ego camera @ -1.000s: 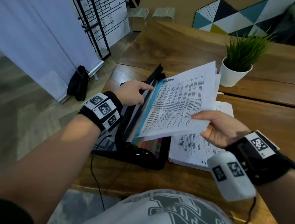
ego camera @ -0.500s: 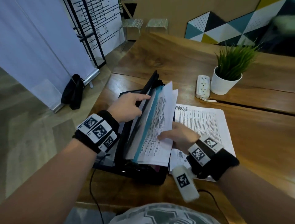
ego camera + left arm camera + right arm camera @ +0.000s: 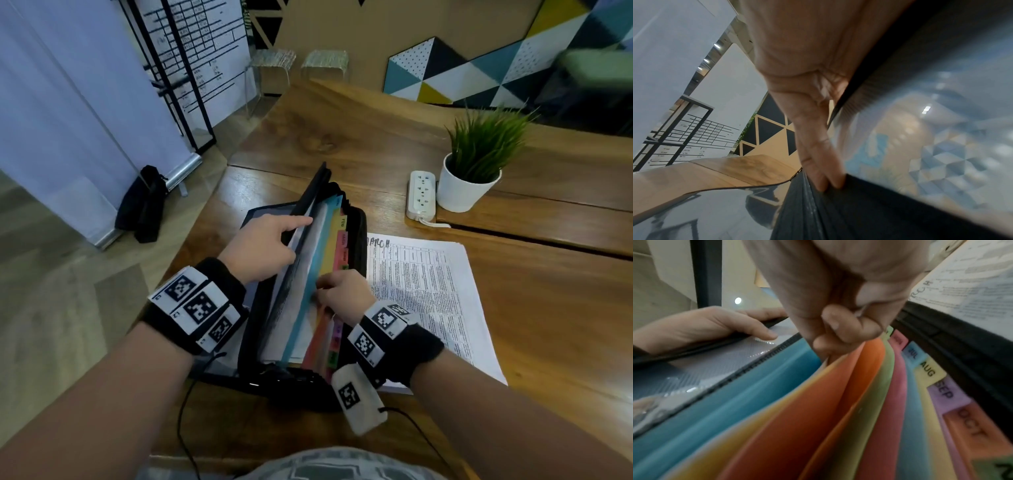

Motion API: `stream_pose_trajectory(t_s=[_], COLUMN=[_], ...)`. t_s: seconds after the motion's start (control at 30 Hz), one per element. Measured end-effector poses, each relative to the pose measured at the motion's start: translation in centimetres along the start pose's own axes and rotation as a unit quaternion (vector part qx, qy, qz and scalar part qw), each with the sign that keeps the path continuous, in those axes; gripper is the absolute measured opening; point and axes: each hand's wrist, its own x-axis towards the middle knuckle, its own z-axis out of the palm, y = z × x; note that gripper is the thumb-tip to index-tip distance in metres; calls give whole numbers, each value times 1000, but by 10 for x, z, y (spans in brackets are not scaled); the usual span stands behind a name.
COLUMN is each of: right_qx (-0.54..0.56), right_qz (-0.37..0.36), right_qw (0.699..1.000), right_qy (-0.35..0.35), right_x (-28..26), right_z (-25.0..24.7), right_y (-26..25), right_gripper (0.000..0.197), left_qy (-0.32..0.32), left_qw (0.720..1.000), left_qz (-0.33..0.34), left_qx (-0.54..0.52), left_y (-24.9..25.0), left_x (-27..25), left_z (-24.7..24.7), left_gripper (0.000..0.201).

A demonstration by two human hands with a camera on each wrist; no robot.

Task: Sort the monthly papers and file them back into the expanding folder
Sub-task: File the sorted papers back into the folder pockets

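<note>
The black expanding folder (image 3: 358, 246) stands open on the wooden table (image 3: 548, 308), its coloured dividers (image 3: 329, 246) fanned. My left hand (image 3: 267, 250) holds the front wall back, thumb hooked over its rim (image 3: 768, 335), fingers pressed on the outside (image 3: 818, 162). White printed papers (image 3: 305, 263) sit in the front pocket before the blue divider. My right hand (image 3: 342, 291) is curled over the dividers (image 3: 838, 402) and pinches the top edge of a yellow-orange one (image 3: 826, 356). Month tabs (image 3: 929, 369) read JUL, AUG, SEP, OCT. A stack headed MARCH (image 3: 428, 291) lies right of the folder.
A white power strip (image 3: 422, 195) and a potted plant (image 3: 469, 185) stand beyond the stack. The table's left edge runs close beside the folder, with floor and a black bag (image 3: 142, 202) below. A thin cable (image 3: 185, 411) hangs from my left wrist.
My right hand slid the sheaf of papers down into the front pocket, let it go and moved onto the dividers. The left hand kept hold of the front wall.
</note>
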Motion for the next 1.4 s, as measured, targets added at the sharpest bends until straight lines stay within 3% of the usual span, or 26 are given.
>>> stream_pose_trajectory(t_s=[0.1,0.2,0.27,0.37,0.43,0.5,0.8,1.07,1.4], right_qx=[33,50,-57,-259,-307,-300,-235,-133,-150], right_qz=[-18,15,90,256,310,316,277,223,187], right_qw=[999,995,985,922,892,892,909,929,915], right_qy=[10,81,132,131,118,121,203,264,324], right_x=[-6,-17,-23,-37,-48,-53,-57,-67,-75], right_z=[-14,-51,-82,-112,-117,-115,-109,-133,-149], right_y=[12,42,74,119,138,152,160,169,180], right_gripper=[9,10,30,82,101,105,90,11,11], left_qy=[-4,-14,-22,-28,-28,-27,-6,13,2], left_qw=[1000,1000,999,999,999,999,1000,991,992], left_qz=[0,1,-8,-12,-14,-16,2,30,42], left_qx=[-18,-27,-36,-23,-12,-8,-18,-133,-116], left_y=[-1,-4,-6,-5,-4,-5,-11,-22,-23], left_x=[2,3,4,4,5,5,6,-7,-6], left_z=[-1,0,2,6,9,10,4,-17,-34], left_gripper=[67,67,67,69,70,70,69,76,65])
